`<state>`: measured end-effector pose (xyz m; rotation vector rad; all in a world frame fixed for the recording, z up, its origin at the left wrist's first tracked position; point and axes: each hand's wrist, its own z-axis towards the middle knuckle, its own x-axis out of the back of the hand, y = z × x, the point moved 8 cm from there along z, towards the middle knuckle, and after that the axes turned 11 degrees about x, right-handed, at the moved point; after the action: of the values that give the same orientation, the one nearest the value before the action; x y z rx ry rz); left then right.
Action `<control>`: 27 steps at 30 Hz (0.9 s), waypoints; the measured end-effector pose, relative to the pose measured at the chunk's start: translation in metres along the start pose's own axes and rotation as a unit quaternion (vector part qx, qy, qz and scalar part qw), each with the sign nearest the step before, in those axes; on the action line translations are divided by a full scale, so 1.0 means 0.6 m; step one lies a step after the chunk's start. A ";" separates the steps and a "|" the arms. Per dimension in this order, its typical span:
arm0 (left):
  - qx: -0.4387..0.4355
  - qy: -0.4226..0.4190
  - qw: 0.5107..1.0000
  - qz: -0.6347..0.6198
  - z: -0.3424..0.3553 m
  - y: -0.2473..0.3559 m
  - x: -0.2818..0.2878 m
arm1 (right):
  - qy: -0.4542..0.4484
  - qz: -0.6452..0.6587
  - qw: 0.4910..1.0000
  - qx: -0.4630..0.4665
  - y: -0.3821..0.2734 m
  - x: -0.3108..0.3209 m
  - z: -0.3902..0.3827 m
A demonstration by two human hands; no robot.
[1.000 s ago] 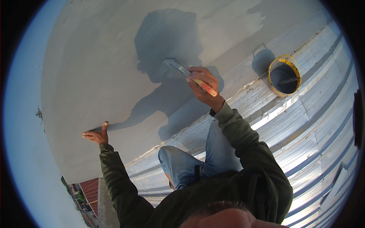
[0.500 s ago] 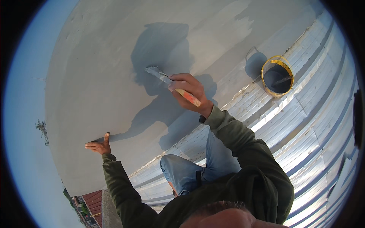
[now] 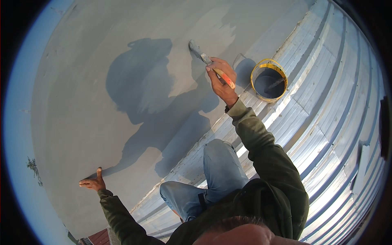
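My right hand (image 3: 222, 79) is closed around the wooden handle of a paintbrush (image 3: 197, 50), which has an orange-red patch near its end. Grey paint coats the bristles, and their tip rests against the grey wall (image 3: 65, 118). Farther left, my left hand (image 3: 94, 183) leans on the same wall, thumb raised and fingers stretched out, with nothing held. Just right of my right hand stands a yellow-rimmed bucket (image 3: 269, 63) of dark grey paint; a stick-like thing shows inside it.
Ribbed metal roofing sheets (image 3: 322, 139) spread across the right, meeting the wall along a rough, pale edge (image 3: 179, 168). My bent knees (image 3: 222, 163) rest near that edge. A loose pale strip (image 3: 361, 169) lies on the sheets. My shadow falls across the wall.
The brush in my right hand has moved up the wall and right, closer to the bucket. My left hand stays against the wall; the whole view has shifted somewhat.
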<state>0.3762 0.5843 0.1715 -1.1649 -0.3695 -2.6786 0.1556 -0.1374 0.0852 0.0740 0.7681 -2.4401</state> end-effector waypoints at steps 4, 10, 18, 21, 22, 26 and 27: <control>-0.001 0.007 1.000 0.005 0.006 -0.002 -0.003 | 0.116 -0.026 0.993 0.021 0.065 0.081 0.029; 0.004 -0.006 1.000 0.026 0.003 0.006 -0.027 | 0.081 -0.146 0.984 0.062 0.126 0.125 0.086; 0.014 0.002 1.000 0.026 0.015 -0.022 -0.011 | 0.116 -0.125 0.983 0.074 0.118 0.135 0.083; -0.001 0.006 1.000 0.016 0.009 -0.001 -0.020 | 0.113 -0.134 0.983 0.057 0.145 0.146 0.131; 0.003 0.001 1.000 0.014 0.006 0.001 -0.022 | 0.076 -0.131 0.985 0.083 0.117 0.119 0.123; 0.007 -0.002 1.000 0.030 0.003 -0.003 -0.006 | -0.045 -0.017 0.999 0.011 -0.002 0.012 0.011; 0.018 -0.011 1.000 0.018 0.002 -0.006 -0.003 | -0.047 0.002 0.999 0.007 -0.008 0.013 0.011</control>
<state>0.3771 0.5885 0.1705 -1.1814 -0.3941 -2.6187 0.1474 -0.1418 0.0914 -0.0328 0.7097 -2.4270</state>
